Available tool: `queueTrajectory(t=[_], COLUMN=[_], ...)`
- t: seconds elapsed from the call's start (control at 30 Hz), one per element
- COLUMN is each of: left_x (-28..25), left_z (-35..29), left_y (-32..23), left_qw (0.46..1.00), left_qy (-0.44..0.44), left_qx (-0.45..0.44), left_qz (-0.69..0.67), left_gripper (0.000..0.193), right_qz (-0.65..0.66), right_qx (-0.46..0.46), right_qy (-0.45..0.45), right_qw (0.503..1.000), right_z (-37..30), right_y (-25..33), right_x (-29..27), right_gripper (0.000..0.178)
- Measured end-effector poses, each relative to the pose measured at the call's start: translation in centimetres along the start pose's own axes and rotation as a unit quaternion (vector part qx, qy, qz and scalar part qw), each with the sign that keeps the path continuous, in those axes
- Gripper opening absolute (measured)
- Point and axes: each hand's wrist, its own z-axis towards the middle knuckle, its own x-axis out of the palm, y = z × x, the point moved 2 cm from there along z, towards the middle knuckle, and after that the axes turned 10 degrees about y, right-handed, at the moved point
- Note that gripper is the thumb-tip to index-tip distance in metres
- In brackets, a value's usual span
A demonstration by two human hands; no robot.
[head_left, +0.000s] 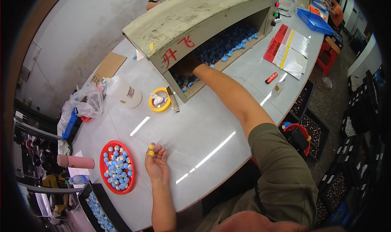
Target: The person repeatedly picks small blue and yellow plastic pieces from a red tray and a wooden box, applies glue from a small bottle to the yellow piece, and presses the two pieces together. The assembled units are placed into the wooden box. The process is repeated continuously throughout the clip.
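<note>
My left hand (157, 162) rests palm up on the grey table, its fingers loosely curled and apart, holding nothing. Yellow tape wraps two of its fingertips. Beside it stands a red oval basket (131, 181) of small blue balls with cream-coloured parts (118, 167). My right arm reaches into the long opening of a beige metal box (199, 18). In there, my right hand (186, 65) lies in shadow near the opening's left end, its fingers hidden. Many small blue cup-like pieces (228, 42) fill the box's floor around and beyond it.
A yellow tape roll (160, 100), a flat metal piece (173, 101) and a white plastic bottle (124, 92) stand left of the box. A pink flask (81, 162) and black tray (86, 191) sit at the left edge. A red lighter (271, 78) lies right of my arm. Other people work farther back.
</note>
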Motion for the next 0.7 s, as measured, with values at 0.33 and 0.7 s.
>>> queueTrajectory(t=[0.33,0.7], left_x=[-1.1,-0.4], left_z=[-0.8,-0.6], left_y=[-0.3,-0.2], left_qw=[1.000,0.999], left_qy=[0.006,0.028], left_qx=[0.009,0.004], left_qz=[-0.005,0.019], left_gripper=[0.033,0.031], right_qz=[0.090,0.238], right_qx=[-0.108,0.018], right_qy=[0.115,0.021], right_qw=[0.983,0.971], right_z=[-4.3,-14.0], right_y=[2.5,2.2], right_x=[-5.4,-5.5], right_gripper=[0.044,0.027])
